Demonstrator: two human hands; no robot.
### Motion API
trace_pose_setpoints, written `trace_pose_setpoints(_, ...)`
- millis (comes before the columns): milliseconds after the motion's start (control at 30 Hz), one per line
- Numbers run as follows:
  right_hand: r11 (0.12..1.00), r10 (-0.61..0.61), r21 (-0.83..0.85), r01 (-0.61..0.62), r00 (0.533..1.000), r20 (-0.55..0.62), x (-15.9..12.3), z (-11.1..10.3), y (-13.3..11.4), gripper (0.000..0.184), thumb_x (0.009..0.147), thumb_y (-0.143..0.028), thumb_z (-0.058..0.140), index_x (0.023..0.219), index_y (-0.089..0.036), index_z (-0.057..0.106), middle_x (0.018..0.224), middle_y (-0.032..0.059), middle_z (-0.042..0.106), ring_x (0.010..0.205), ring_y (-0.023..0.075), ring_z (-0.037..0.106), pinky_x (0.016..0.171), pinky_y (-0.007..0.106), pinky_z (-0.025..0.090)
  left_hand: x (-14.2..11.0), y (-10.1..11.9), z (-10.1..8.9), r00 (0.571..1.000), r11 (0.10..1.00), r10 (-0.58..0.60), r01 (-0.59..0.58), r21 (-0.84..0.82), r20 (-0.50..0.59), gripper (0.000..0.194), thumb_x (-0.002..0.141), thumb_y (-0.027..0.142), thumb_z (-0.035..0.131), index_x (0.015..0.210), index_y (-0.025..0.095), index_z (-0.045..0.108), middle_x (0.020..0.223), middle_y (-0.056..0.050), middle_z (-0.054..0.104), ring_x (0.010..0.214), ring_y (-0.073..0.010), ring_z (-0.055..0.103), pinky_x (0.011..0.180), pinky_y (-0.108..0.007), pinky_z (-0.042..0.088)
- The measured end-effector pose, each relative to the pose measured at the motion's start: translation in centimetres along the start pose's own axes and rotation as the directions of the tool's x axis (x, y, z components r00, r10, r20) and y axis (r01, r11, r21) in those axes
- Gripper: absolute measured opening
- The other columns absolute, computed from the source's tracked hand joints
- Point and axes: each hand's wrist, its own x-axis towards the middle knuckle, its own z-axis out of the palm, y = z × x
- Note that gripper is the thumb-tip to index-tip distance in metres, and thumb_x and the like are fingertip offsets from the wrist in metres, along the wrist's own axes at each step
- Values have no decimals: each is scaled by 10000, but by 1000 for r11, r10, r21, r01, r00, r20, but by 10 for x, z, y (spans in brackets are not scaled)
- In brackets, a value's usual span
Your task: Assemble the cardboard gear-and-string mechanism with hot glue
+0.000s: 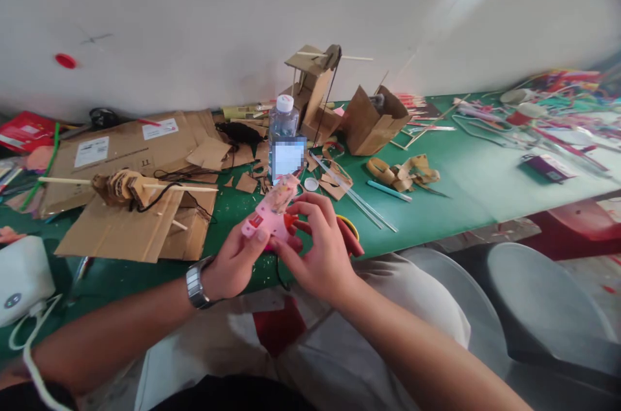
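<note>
Both my hands hold a small pink glue gun over the near edge of the green table. My left hand, with a metal watch on its wrist, grips the gun from below and behind. My right hand closes its fingers on the gun's right side, by its red trigger. The gun's tip points up and away, toward a plastic water bottle with a white cap. A black cord hangs from the gun between my hands.
Flattened cardboard sheets with wooden sticks lie at the left. A cardboard model and an open cardboard box stand behind the bottle. Cardboard scraps, clear glue sticks and a white device with a cable lie around. Grey stools stand at the right.
</note>
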Motion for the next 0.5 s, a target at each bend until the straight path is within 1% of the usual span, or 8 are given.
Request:
trace_pose_setpoints(33,1000,-11,18,10,1000,24,0,-3,-2,400,913,-317,818,1234,-272,582,1328,139,571,1197,299,649,864,446,681,-4,-1,-5,999,998,-24,22,-50,-31,447,1020,607,653,1267,248,748,1168,-92,814,1065,-280,774,954,-429,644)
trace_pose_setpoints(100,997,-22,69,19,999,47,0,-11,-4,256,969,-339,756,1152,-264,593,1152,104,622,1014,251,661,741,387,642,-11,-2,-14,995,990,-45,32,-136,-93,488,966,620,722,1280,248,745,1126,-88,835,1039,-289,793,955,-434,652)
trace_pose_setpoints(167,992,-7,125,5,1000,17,1,-17,-2,135,1009,-326,698,1044,-259,587,979,56,609,825,201,604,637,338,562,-16,-2,-21,991,978,-99,79,-194,-94,564,920,675,741,1251,217,754,1021,-103,849,949,-309,814,906,-451,671)
trace_pose_setpoints(233,982,32,186,-26,999,-30,4,-20,3,104,1035,-326,659,1002,-257,588,936,42,590,768,185,558,620,325,519,-20,-2,-27,982,963,-177,158,-218,-71,632,883,748,733,1185,195,774,910,-106,844,830,-309,816,794,-432,686)
trace_pose_setpoints(333,964,103,249,-90,994,-37,9,-22,9,110,1052,-360,641,1086,-255,643,1083,80,630,894,207,605,726,347,557,-21,-1,-34,965,943,-255,235,-236,-60,640,823,793,761,1111,222,795,837,-80,835,713,-282,798,650,-369,665)
trace_pose_setpoints(433,954,141,264,-143,990,28,14,-24,10,223,1055,-399,655,1228,-259,682,1246,107,672,1085,239,649,868,380,577,-20,0,-38,965,932,-263,254,-259,1,629,814,805,755,1070,235,823,777,-76,820,636,-275,780,579,-350,649)
trace_pose_setpoints(500,940,161,288,-182,982,97,17,-25,9,304,1059,-420,659,1321,-265,681,1336,109,693,1152,245,660,934,396,572,-19,1,-39,966,929,-255,257,-267,43,615,842,808,721,1034,236,843,751,-81,812,613,-270,773,560,-341,645)
